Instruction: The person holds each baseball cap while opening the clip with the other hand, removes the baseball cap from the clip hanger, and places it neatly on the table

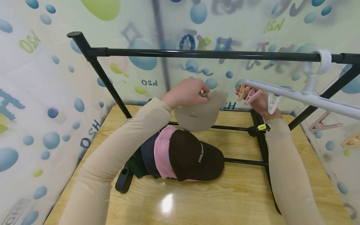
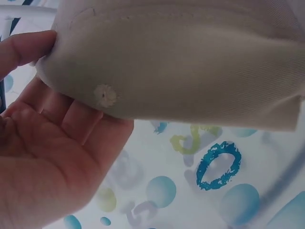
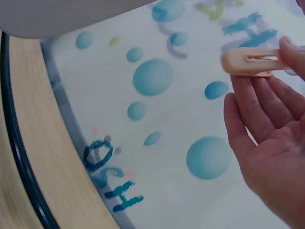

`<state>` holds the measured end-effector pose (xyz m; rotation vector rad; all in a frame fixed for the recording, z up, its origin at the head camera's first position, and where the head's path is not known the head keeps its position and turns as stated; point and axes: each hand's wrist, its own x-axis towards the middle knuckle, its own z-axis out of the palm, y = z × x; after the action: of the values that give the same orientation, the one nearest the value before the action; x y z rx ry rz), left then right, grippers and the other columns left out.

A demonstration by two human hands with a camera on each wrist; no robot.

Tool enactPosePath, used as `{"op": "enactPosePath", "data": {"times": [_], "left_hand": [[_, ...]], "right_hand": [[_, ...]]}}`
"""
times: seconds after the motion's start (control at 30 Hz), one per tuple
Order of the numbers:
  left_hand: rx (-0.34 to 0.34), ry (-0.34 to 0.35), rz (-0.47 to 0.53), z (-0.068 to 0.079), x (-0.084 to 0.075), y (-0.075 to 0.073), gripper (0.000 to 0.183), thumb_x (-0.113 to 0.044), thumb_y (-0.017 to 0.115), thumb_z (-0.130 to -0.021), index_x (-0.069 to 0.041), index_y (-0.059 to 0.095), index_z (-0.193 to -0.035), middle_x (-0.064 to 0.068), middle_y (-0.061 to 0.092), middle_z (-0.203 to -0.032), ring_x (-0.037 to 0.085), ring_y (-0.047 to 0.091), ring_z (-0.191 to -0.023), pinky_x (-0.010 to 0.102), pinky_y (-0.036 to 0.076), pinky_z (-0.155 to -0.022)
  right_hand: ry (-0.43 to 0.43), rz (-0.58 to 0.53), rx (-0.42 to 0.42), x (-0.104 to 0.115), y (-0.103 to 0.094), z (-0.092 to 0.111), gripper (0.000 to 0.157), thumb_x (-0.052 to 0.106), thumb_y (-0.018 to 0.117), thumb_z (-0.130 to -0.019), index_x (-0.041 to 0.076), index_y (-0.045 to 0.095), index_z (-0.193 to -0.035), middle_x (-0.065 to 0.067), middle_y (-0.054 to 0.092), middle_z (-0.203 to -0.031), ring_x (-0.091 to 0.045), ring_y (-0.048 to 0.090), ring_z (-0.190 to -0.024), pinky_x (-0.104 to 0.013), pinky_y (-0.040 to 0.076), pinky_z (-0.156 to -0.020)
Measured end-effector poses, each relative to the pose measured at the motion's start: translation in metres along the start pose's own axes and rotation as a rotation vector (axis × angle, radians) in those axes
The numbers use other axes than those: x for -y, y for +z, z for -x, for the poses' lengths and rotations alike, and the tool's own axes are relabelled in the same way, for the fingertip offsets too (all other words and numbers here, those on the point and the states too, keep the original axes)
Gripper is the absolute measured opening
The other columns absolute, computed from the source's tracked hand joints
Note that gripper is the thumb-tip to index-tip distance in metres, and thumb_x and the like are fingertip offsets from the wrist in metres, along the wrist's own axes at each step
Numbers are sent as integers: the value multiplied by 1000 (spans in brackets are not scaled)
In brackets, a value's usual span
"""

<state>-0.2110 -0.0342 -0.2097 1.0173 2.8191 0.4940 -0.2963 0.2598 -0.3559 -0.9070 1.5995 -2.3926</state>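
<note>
A beige cap (image 1: 197, 114) hangs from my left hand (image 1: 187, 92), which pinches its edge between thumb and fingers. In the left wrist view the fingers lie behind the cap's fabric (image 2: 176, 71), near a stitched eyelet. My right hand (image 1: 260, 101) pinches a light orange clothespin (image 1: 241, 93) at the left end of a white hanger (image 1: 287, 92). In the right wrist view, that clothespin (image 3: 250, 62) sits between thumb and fingertips. Beside it on the hanger are a pink clothespin (image 1: 252, 96) and a white one (image 1: 272, 103). A gap separates the cap from the clothespin.
The hanger hooks over a black rack bar (image 1: 197, 54). Several caps lie nested on the wooden table (image 1: 225, 200), a dark brown one (image 1: 194, 156) outermost, then a pink one (image 1: 161, 153). More clothespins hang at the hanger's right. A patterned backdrop (image 1: 174, 72) stands behind.
</note>
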Motion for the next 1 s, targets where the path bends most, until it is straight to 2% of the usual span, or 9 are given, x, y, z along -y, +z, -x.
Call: {"op": "enactPosePath", "data": {"times": [0.13,0.3,0.43,0.53,0.77,0.9,1.0], "left_hand": [[12,19,-14,-5,-3,3,12,-4,54,-88,-10,56,-77,0,36,-67,17,38,-68,26,29,-65],[3,52,-6,-10,-8,7,12,1,50,-89,-8,53,-81,2,39,-73,18,39,-73,26,31,-68],[-3,40,9,-15,-14,10,15,2,49,-88,-9,47,-78,2,37,-73,18,38,-73,25,29,-67],[-10,38,27,-19,-19,13,18,3,48,-87,-9,43,-75,2,34,-72,17,36,-72,24,27,-66],[-10,65,109,-27,-30,21,21,0,52,-85,-10,42,-70,0,34,-66,14,34,-65,22,27,-62],[2,67,102,-33,-34,30,28,-6,56,-87,-11,40,-65,-2,33,-60,12,32,-59,21,27,-58],[15,37,84,-36,-38,38,33,-11,57,-89,-12,38,-63,-2,29,-58,11,29,-57,21,26,-55]], "right_hand": [[17,-19,-58,-5,-4,5,25,-1,43,-101,0,63,-116,-12,64,-108,-21,65,-96,-31,48,-89],[106,-33,-168,-8,-9,13,26,0,44,-101,2,67,-112,-9,68,-103,-18,66,-95,-27,48,-89],[250,76,-293,-10,-12,21,19,10,54,-99,10,68,-112,-3,68,-104,-15,64,-96,-23,47,-87],[330,174,-344,-12,-15,26,21,17,59,-97,12,65,-117,-2,64,-108,-14,62,-98,-23,46,-86],[366,103,-350,-15,-19,39,18,13,58,-97,9,67,-112,-3,66,-101,-15,64,-92,-22,48,-83],[387,139,-325,-12,-23,48,17,13,57,-98,11,67,-111,0,65,-100,-13,63,-93,-21,48,-83],[390,167,-312,-9,-26,55,16,12,56,-98,11,66,-110,1,66,-101,-12,63,-93,-20,48,-82]]}}
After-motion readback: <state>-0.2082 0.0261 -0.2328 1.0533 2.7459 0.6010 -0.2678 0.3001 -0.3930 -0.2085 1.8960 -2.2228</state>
